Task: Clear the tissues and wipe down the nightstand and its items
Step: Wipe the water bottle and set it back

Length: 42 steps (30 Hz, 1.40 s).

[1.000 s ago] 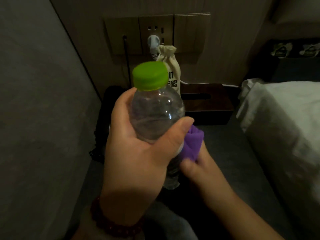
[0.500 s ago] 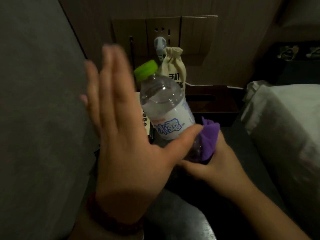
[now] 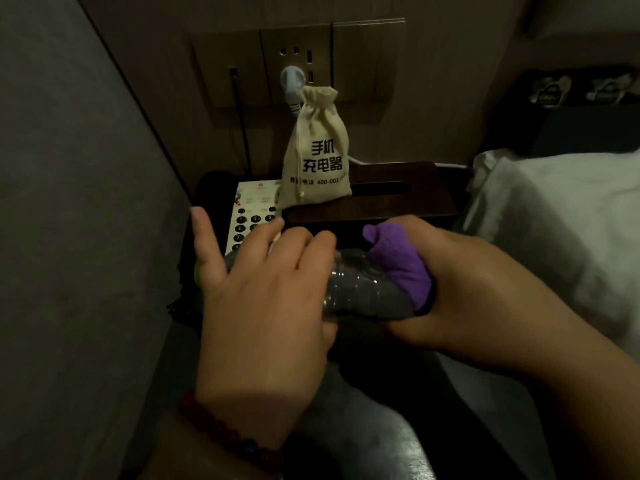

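Observation:
A clear plastic water bottle [image 3: 360,289] lies sideways above the nightstand, its green cap [image 3: 197,271] peeking out at the left. My left hand [image 3: 263,299] holds its upper half, fingers curled over the top, thumb underneath, little finger sticking out. My right hand [image 3: 467,299] grips a purple cloth [image 3: 398,265] wrapped round the bottle's bottom end. Behind them stands a dark wooden tissue box [image 3: 398,199]; no tissue shows in its slot.
A cream drawstring pouch [image 3: 317,157] with black print leans on the tissue box. A desk phone [image 3: 252,216] with a keypad sits at back left. The wall socket panel [image 3: 298,60] holds a plug. White bedding [image 3: 554,220] borders the right, a grey wall [image 3: 69,237] the left.
The bottle went from upright to lying sideways and lower. My left hand let go, opened wide, then closed over the bottle again. The right hand kept the cloth on the bottle's lower end.

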Tool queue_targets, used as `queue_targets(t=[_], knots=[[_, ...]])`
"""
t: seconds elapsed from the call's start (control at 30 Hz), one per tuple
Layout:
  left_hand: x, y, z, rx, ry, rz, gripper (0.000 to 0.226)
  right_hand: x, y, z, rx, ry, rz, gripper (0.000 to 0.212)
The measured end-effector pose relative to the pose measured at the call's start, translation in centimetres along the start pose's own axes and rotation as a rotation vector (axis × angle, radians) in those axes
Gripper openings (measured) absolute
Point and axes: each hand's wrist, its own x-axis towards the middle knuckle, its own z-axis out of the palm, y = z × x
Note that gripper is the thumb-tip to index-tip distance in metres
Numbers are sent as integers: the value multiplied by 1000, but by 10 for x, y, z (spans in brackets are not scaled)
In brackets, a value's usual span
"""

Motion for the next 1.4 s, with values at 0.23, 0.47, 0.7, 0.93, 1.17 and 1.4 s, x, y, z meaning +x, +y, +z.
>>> queue_targets(t=[0.23,0.47,0.7,0.93,1.17,1.4], knots=[[1,-7,-2,-136,116,29,58,-7,10,-15,400,103,109,58],[0,-11,0,-123,88,-72,65,2,9,8,1082,173,337,68],[2,10,7,-142,10,-2,98,3,-3,17,921,284,381,51],[3,8,22,-287,165,43,84,4,-27,15,834,330,209,56],[3,6,14,-416,32,-17,73,5,-17,19,1457,671,401,27],[2,4,18,-393,106,-48,66,0,-27,37,531,593,42,40]])
